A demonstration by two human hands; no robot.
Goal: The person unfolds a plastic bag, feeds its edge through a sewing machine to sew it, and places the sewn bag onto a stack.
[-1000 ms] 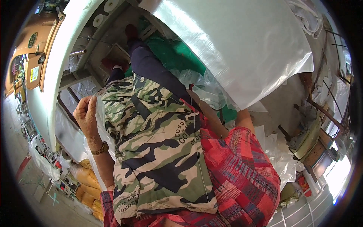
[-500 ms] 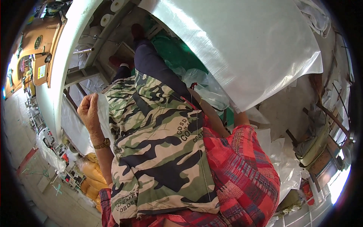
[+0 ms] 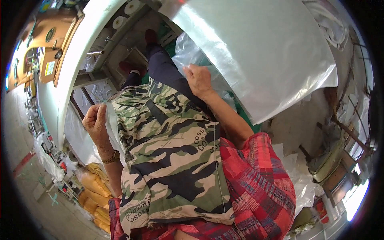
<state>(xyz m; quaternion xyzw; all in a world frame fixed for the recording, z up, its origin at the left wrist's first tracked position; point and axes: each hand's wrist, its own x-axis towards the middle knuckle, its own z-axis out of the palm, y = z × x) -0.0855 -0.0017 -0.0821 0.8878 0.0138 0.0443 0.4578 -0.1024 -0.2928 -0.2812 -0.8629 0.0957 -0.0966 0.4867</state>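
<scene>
The left hand (image 3: 95,120) is pinching the clear plastic bag (image 3: 113,132)'s edge; the right hand (image 3: 199,80), hidden before, is now gripping crinkled plastic (image 3: 188,52).

Plastic sheet (image 3: 264,52): thin, glossy, translucent, smooth with faint creases. Clear bag (image 3: 188,52) under right hand (image 3: 199,80): crinkled shiny film. Camouflage garment (image 3: 172,160): matt woven cloth. Red plaid shirt (image 3: 260,188): soft matt cloth. Wristwatch (image 3: 111,157): shiny gold-coloured metal.
</scene>
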